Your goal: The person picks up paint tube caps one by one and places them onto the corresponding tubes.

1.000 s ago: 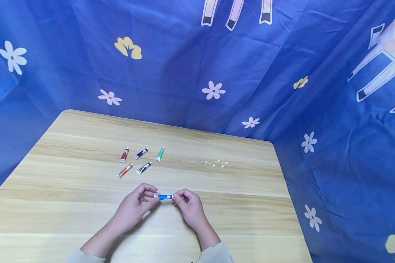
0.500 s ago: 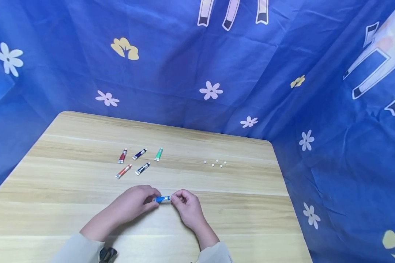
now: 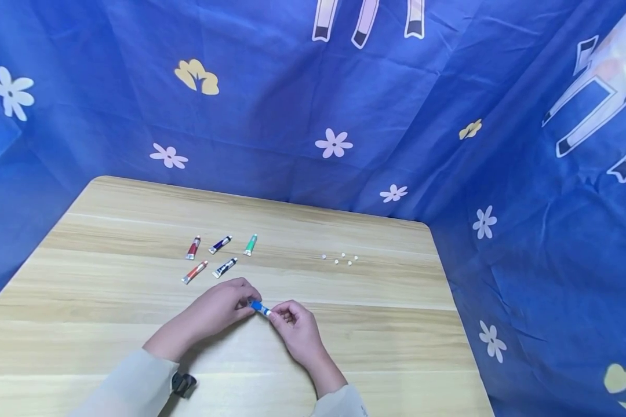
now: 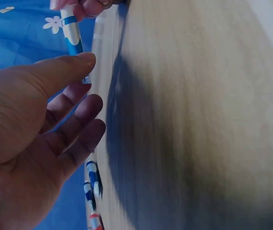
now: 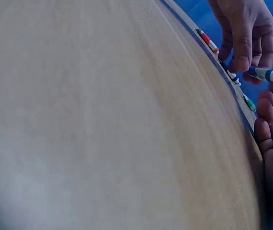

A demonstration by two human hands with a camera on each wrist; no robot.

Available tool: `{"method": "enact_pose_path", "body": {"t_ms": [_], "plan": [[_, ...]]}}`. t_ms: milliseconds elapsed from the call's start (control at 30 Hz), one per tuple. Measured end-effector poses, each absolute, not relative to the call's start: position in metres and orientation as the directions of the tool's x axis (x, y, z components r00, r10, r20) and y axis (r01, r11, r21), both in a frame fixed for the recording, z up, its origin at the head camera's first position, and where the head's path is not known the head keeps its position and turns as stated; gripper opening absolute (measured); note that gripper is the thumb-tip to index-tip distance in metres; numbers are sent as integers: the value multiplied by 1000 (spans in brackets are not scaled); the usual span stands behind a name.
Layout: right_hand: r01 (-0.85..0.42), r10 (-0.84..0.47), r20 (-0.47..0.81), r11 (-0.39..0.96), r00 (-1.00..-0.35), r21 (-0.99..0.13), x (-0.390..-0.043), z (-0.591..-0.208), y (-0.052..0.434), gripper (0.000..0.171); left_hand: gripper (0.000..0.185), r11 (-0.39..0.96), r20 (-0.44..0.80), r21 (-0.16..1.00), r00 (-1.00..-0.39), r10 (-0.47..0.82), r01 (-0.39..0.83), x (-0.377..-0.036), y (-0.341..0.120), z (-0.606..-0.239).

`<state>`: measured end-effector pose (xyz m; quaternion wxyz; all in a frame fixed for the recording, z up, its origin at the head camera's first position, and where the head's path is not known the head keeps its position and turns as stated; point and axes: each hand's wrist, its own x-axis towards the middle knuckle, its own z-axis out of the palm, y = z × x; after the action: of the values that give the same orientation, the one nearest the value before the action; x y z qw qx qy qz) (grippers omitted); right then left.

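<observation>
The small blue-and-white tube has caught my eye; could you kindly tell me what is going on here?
A person is holding the small blue-and-white tube in both bare hands. The left hand pinches one end between thumb and fingers, while the right hand pinches the white end. Beyond the left hand, five more small tubes, in red, orange, green and two dark shades, lie on a pale wood-grain table. Five tiny white pieces lie farther to the right.

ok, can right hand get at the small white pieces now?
Probably not yet: the right hand is pinching one end of the blue tube. Otherwise the way to the small white pieces looks free.
</observation>
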<state>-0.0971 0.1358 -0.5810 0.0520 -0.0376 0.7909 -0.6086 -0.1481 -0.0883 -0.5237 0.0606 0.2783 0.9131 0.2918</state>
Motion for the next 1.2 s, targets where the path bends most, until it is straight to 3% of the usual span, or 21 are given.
{"method": "enact_pose_path", "body": {"t_ms": [367,733,1200], "plan": [[-71,-178,45,142,-983,-987,-99,-584,145,16,12,623,92,576,-800,593,528,-169,-72,-530],[15,-108,-2,-116,-994,-993,-98,-575,150,30,11,644,49,581,-811,583,498,-188,-59,-536],[-160,157,146,-79,-977,-984,-130,-569,198,25,10,702,84,408,-790,608,584,-201,-53,-537]]}}
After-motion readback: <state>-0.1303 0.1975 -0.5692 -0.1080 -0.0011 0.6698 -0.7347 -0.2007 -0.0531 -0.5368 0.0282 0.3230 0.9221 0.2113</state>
